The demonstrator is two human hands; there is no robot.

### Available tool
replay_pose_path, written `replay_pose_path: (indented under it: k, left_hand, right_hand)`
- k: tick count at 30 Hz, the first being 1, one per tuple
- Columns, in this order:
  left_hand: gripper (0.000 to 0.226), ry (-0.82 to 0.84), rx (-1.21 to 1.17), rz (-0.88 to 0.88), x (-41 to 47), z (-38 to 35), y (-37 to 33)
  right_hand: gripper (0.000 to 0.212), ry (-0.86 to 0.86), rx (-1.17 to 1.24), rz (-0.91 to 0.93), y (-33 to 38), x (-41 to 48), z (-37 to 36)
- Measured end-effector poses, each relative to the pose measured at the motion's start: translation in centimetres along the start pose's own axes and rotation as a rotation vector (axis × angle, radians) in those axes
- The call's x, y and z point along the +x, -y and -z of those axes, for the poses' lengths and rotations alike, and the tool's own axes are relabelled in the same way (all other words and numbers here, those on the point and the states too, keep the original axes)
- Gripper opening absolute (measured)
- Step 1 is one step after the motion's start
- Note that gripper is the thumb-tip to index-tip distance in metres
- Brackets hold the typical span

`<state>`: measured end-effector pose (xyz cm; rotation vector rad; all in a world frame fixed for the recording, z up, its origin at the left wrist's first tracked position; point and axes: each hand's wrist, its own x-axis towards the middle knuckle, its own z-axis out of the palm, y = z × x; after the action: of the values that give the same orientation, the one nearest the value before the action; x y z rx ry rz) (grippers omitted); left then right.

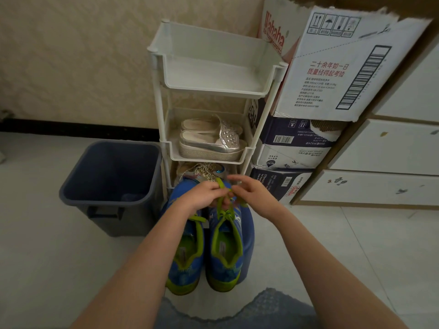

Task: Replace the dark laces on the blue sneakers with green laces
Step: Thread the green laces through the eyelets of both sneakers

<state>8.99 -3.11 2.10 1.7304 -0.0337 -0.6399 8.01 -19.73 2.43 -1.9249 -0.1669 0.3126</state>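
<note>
2 blue sneakers [228, 271], toes toward rack [158, 91], green lace [220, 184] in both hands [204, 193] [253, 194]

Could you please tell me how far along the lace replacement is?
Done: no dark laces show, and the blue mesh sneaker on the picture's left carries a green lace. In hand: left hand and right hand pinch the second green lace over the other sneaker. Left: finishing its tying.
</note>
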Motion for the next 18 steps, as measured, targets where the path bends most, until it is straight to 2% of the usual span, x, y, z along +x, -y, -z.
replay_pose_path:
  k: [3, 5, 8, 10, 13, 14, 18]
  left_hand:
    - [0.016, -0.04, -0.176, 0.094, 0.0, 0.1, -0.1]
    - [0.015, -0.085, -0.23, 0.16, 0.2, 0.0, 0.1]
    - [0.014, -0.132, -0.172, 0.155, 0.2, -0.1, 0.4]
    - [0.018, -0.128, -0.062, 0.092, 0.1, 0.1, 0.4]
    - [0.021, -0.113, 0.284, -0.109, -0.1, 0.0, 0.1]
    - [0.02, -0.134, 0.383, -0.179, -0.2, -0.3, 0.1]
    - [0.019, -0.233, 0.558, -0.283, -0.5, -1.1, -0.1]
  right_hand:
    - [0.013, -0.033, -0.243, -0.019, -0.3, 0.1, 0.8]
    - [0.014, 0.008, -0.186, -0.065, 0.1, -0.2, 1.1]
    - [0.021, 0.187, -0.026, -0.195, 0.9, -1.2, 1.8]
    - [0.026, 0.213, 0.021, -0.287, 0.7, -1.3, 2.1]
    - [0.015, 0.026, 0.097, -0.287, -0.6, -0.8, 1.4]
    - [0.017, 0.011, 0.138, -0.263, -1.0, -0.6, 0.8]
    - [0.029, 0.122, 0.125, -0.175, -2.0, 0.3, -0.8]
